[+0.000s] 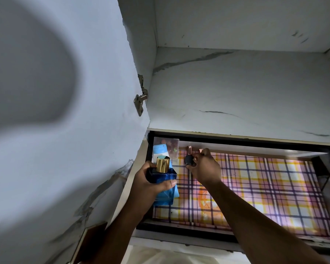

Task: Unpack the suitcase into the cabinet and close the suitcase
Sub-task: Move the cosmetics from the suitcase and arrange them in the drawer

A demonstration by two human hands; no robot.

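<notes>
My left hand (pixel 151 180) grips a blue glass perfume bottle (pixel 164 187) with a gold cap, held over the left end of an open cabinet drawer (pixel 198 237). My right hand (pixel 204 168) reaches to the drawer's back left and closes on a small dark round-capped item (pixel 189 160). Two small rose-gold capped items (pixel 190 149) stand just behind it. A light blue bottle (pixel 161 150) and a clear packet (pixel 172 147) sit in the back left corner. The suitcase is out of view.
A plaid pink, yellow and purple liner (pixel 265 187) covers the drawer floor. Above it lies a white marble-pattern shelf (pixel 236 92). The open cabinet door (pixel 65 111) with its metal hinge (pixel 140 101) stands at the left.
</notes>
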